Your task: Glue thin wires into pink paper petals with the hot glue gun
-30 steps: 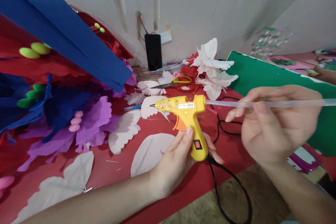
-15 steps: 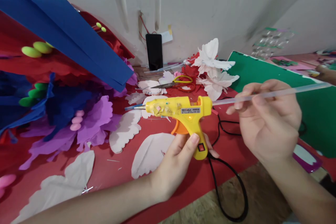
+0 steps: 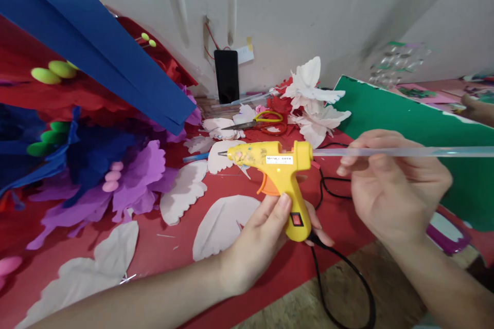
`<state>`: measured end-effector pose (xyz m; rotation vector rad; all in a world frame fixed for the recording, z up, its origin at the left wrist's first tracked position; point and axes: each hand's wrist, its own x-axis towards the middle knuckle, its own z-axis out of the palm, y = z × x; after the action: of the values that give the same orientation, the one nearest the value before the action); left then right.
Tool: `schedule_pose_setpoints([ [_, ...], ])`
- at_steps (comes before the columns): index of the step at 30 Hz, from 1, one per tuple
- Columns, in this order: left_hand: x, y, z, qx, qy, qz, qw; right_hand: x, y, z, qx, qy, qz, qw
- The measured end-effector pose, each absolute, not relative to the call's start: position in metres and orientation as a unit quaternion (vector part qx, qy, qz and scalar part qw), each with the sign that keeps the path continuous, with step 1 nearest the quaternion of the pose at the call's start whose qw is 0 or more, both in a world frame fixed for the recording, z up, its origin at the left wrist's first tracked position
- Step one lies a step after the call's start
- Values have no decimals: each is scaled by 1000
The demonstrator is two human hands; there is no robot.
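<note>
My left hand (image 3: 266, 231) is closed around the handle of a yellow hot glue gun (image 3: 280, 162), its nozzle pointing left. An orange trigger (image 3: 267, 185) and a red switch show on the gun, and a black cord leaves the bottom of the grip. Between thumb and fingers, my right hand (image 3: 397, 185) pinches a long translucent glue stick (image 3: 428, 151). The stick's left end meets the back of the gun; how deep it sits inside is hidden. White petal-shaped cutouts (image 3: 227, 226) lie on the red table surface (image 3: 170, 267) below and beside the gun.
Scissors (image 3: 266, 122) with yellow and red handles lie behind the gun. A black phone (image 3: 227, 77) leans on the wall. Blue, red and purple flower shapes (image 3: 142, 175) crowd the left. White flowers (image 3: 309, 92) and a green board (image 3: 370, 108) stand right. Another person's hand (image 3: 476, 108) shows far right.
The gun's nozzle has shifted right and the grip has tilted slightly. My right hand has moved a little right and down, and the glue stick now lies nearly level.
</note>
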<state>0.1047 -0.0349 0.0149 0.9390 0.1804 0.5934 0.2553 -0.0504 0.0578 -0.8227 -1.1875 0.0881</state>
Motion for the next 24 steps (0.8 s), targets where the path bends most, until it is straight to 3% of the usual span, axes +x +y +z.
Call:
schedule_pose_setpoints([
  [7,104,-35,14,472,88,300,824,256,-50,51,-380,-575,-24,724],
  [15,104,-33,16,487,69,296,819,255,-49,54,-378,-573,55,725],
  [21,103,-33,16,489,38,290,822,260,-50,50,-358,-636,-58,681],
  [24,103,-34,13,491,35,289,821,260,-54,48,-406,-627,-35,664],
])
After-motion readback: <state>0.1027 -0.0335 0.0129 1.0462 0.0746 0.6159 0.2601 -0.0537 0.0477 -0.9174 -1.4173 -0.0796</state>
